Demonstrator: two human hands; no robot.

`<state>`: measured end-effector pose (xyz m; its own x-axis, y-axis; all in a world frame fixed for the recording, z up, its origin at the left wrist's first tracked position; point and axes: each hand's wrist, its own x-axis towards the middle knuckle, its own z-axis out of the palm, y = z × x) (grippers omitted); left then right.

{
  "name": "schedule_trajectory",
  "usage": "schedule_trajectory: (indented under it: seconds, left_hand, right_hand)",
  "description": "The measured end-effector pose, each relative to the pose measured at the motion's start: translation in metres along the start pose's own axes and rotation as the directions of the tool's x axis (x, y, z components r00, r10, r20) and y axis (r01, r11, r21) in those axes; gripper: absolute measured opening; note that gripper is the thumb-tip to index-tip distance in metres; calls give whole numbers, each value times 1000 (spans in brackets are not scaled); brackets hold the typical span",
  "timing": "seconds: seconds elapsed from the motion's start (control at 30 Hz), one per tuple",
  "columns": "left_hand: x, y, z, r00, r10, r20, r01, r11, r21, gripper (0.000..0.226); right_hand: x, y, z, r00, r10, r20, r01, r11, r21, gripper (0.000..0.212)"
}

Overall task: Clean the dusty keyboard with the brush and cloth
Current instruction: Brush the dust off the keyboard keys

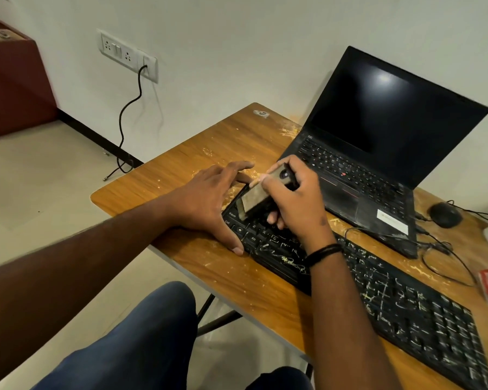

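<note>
Knees and forearms sit closest to me; beyond them my left hand lies flat, fingers straight, pressing the near-left corner of the keyboard against the desk. My right hand grips the brush, its bristles down on the keys just beside my left fingers. Pale dust streaks the keys off to the right of my right wrist. I see no cloth. Sweeping too hard could fling dust onto the laptop just beyond my right hand, or skid the keyboard.
</note>
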<state>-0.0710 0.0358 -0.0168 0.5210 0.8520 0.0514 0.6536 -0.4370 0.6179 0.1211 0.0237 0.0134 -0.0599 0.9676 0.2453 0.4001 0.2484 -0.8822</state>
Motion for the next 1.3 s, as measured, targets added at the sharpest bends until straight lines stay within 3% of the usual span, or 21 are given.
schedule_trajectory:
  seconds: [0.17,0.4,0.6,0.77,0.93,0.97,1.07,1.13,1.3]
  left_hand:
    - [0,4,-1,1000,7,-9,-7,1000,-6,142]
    - [2,1,-1,1000,22,-2,-22,1000,1,147]
    - [-1,-6,1,999,32,-16,-32,999,1,148]
    - [-3,-1,0,999,52,-14,-52,998,27,149]
    - [-2,-5,0,998,67,-7,-67,998,16,149]
    - [-1,-7,1,997,73,-10,-72,997,20,149]
    - [-1,-9,1,997,72,-7,-71,997,29,149]
    - [0,-10,2,997,76,-10,-76,997,29,149]
    - [3,-14,3,995,98,-19,-98,995,38,148]
  right_hand:
    - [2,7,-3,974,-11,-228,-11,995,-97,16]
    - [-7,-8,-7,998,-34,-47,28,991,-128,16]
    - [-9,-7,8,961,-45,-271,-7,982,-190,15]
    - [-23,-23,1,997,76,-1,-75,989,-128,17]
    - [-19,-24,8,978,44,-206,-89,971,-220,13]
    - [-19,-25,10,981,50,-188,-90,972,-215,14]
    - [-25,-33,9,995,99,32,-92,982,-164,17]
    - [-26,-37,5,990,95,100,-78,983,-167,18]
    - [-17,-27,12,973,6,-232,-74,956,-285,16]
